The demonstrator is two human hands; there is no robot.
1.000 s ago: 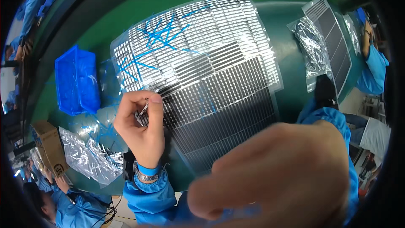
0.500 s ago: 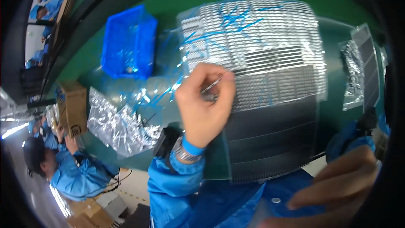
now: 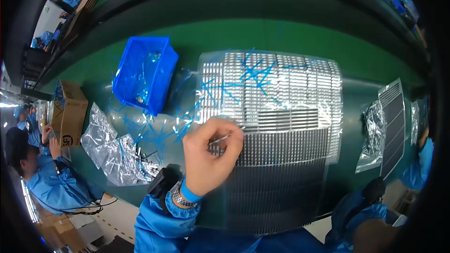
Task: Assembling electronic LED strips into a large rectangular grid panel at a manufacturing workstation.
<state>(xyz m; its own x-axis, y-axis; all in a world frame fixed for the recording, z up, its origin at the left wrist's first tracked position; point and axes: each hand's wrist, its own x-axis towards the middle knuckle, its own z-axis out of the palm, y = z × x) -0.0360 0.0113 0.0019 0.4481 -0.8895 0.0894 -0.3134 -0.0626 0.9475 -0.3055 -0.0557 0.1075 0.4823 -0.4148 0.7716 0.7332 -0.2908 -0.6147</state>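
Note:
My left hand (image 3: 213, 157) is closed in a pinch on a thin light-coloured strip (image 3: 225, 137), held between thumb and forefinger over the sheet's left part. Below it lies a large sheet of small silvery pieces in rows (image 3: 290, 82), with thin blue strips (image 3: 255, 72) scattered on top. Toward me the sheet continues as a dark, finely lined part (image 3: 276, 192). Low at the right, my right hand (image 3: 375, 235) is dim and partly out of the picture; its fingers cannot be made out.
A blue plastic bin (image 3: 164, 77) with small bits inside stands at the far left. Clear bags of small metal pieces (image 3: 124, 161) lie left of my arm. A silvery bag (image 3: 372, 136) and a dark sheet (image 3: 393, 129) lie right. A co-worker (image 3: 51, 171) sits left by a cardboard box (image 3: 70, 117).
The view has tilted up, so the bench sits lower in the picture. My left hand still pinches the strip. My right hand has dropped from large in view to the lower edge.

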